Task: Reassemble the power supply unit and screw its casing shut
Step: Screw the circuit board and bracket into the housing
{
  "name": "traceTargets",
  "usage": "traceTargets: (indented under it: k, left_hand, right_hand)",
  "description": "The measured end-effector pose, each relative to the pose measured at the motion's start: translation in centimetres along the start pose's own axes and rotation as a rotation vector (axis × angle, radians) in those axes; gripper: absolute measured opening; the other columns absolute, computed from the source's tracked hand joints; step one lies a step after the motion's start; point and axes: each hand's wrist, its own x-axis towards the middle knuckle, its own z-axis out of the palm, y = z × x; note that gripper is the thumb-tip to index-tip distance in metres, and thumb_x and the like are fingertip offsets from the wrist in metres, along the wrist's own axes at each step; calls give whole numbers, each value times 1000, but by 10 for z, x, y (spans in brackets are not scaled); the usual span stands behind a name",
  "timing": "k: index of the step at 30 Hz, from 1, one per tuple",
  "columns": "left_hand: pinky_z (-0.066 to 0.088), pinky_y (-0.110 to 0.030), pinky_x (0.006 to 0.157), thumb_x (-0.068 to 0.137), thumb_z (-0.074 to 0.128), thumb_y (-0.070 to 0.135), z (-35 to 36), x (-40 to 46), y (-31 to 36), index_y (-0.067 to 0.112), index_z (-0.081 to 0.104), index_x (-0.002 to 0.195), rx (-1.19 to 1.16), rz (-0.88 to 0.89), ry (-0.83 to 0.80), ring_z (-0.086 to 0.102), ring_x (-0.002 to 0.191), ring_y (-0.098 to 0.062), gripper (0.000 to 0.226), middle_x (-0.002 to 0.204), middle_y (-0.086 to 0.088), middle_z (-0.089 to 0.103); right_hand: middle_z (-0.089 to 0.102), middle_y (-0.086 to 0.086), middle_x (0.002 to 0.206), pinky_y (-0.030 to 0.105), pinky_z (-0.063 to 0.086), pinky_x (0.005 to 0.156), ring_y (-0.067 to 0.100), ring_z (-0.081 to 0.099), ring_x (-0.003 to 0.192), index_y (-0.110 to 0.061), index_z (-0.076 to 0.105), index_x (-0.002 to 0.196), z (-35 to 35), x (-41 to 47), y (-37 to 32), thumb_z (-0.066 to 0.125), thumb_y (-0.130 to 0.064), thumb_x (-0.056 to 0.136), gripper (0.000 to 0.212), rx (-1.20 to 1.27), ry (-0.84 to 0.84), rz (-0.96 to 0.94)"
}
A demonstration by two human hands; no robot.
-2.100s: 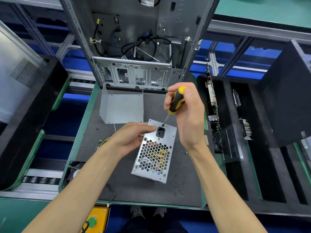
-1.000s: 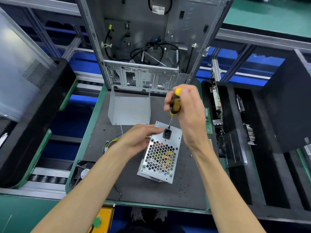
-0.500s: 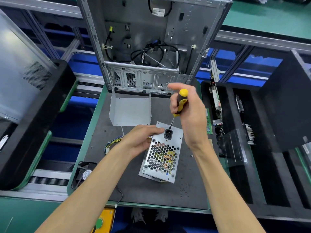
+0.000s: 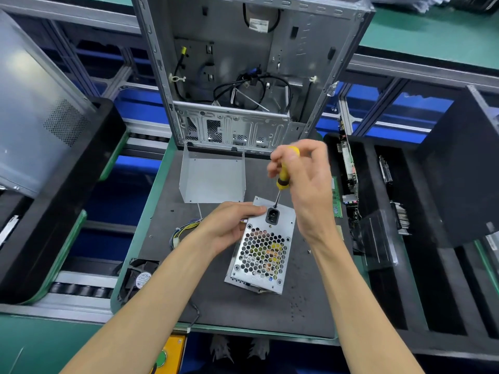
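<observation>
A dark grey work mat (image 4: 216,306) edged in green fills the bench, with an open computer chassis (image 4: 243,76) standing at its far end and a loose bent metal cover (image 4: 213,179) lying just in front of it. The power supply unit (image 4: 263,249) sits mid-mat, perforated face up, its cable bundle (image 4: 183,230) trailing off to the left. The left hand (image 4: 229,228) grips the unit's upper left edge, fingers curled round it, steadying it. The right hand (image 4: 305,184) pinches a yellow-handled screwdriver (image 4: 282,179) between thumb and fingertips, the tip planted just above the black power socket (image 4: 272,215); the screw itself is too small to make out, so it probably sits under the tip. The main risk is the tip camming out if the shaft leans, which could chew the head or skid across the plate. A looser left hold would let the unit twist on the mat.
</observation>
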Motion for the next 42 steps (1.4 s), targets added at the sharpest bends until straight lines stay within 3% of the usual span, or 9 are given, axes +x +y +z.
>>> traceTargets:
  k: [7, 12, 17, 20, 22, 26, 32, 37, 42]
  left_hand:
    - [55, -44, 100, 92, 67, 6, -2, 0, 0, -2, 75, 107, 8, -2, -2, 67, 105, -34, 18, 117, -27, 71]
    - [59, -39, 91, 93, 67, 7, -2, -1, 0, -3, 73, 111, 10, -2, -18, 68, 101, -32, 22, 117, -26, 71]
    - [58, -41, 95, 92, 68, 7, -2, 0, 0, -4, 72, 113, 15, -13, 4, 68, 104, -34, 24, 116, -25, 72]
    - [60, -39, 91, 92, 67, 8, -2, 0, 1, -4, 72, 114, 18, -11, -4, 69, 101, -33, 26, 115, -25, 72]
    - [60, -40, 92, 92, 67, 8, -1, 0, 1, -4, 72, 115, 20, -13, -9, 69, 102, -34, 26, 116, -25, 72]
    - [54, -46, 102, 92, 68, 8, -2, 1, 0, -5, 71, 117, 26, -17, 11, 66, 116, -40, 28, 117, -25, 71]
    - [57, -41, 97, 92, 68, 8, -1, -1, 0, -4, 71, 117, 20, -5, -5, 69, 105, -33, 28, 117, -24, 72]
    - [55, -43, 99, 92, 67, 8, -1, -1, 0, -4, 71, 117, 18, -5, 12, 68, 104, -33, 28, 117, -24, 72]
    - [55, -44, 99, 93, 67, 8, 0, -2, -1, -4, 71, 117, 22, 1, 13, 67, 103, -33, 28, 118, -25, 71]
  right_hand:
    - [58, -4, 82, 28, 43, 74, 14, 53, 76, -19, 67, 109, -2, 0, 2, 37, -38, 106, 35, 27, 8, 36]
    - [62, 0, 81, 20, 46, 67, 12, 58, 69, -20, 41, 109, 2, -1, -3, 59, -28, 97, 23, -8, 16, 1]
    - [60, -6, 83, 26, 42, 71, 13, 54, 76, -16, 65, 107, 0, -1, -2, 38, -32, 106, 32, 0, 7, 37]
    - [66, 0, 85, 23, 48, 70, 16, 61, 74, -15, 46, 105, -2, -1, -3, 52, -17, 103, 7, 21, 4, 25]
    - [62, -4, 75, 21, 45, 66, 13, 55, 67, -17, 41, 109, -1, -2, -5, 57, -22, 100, 19, 8, 6, 6]
    - [55, -6, 78, 25, 39, 70, 11, 47, 72, -19, 66, 110, -2, -1, -4, 37, -39, 104, 35, 47, -12, 46]
    - [65, -5, 79, 21, 44, 65, 12, 56, 69, -17, 48, 107, 0, -1, -4, 50, -31, 100, 15, 11, -3, 3]
    - [54, -6, 80, 23, 37, 69, 11, 45, 75, -20, 66, 121, -5, 0, -1, 32, -36, 106, 41, 37, -44, 59]
    - [66, -9, 89, 28, 47, 76, 14, 59, 83, -14, 64, 112, -5, -3, 0, 39, -26, 107, 28, 14, -27, 28]
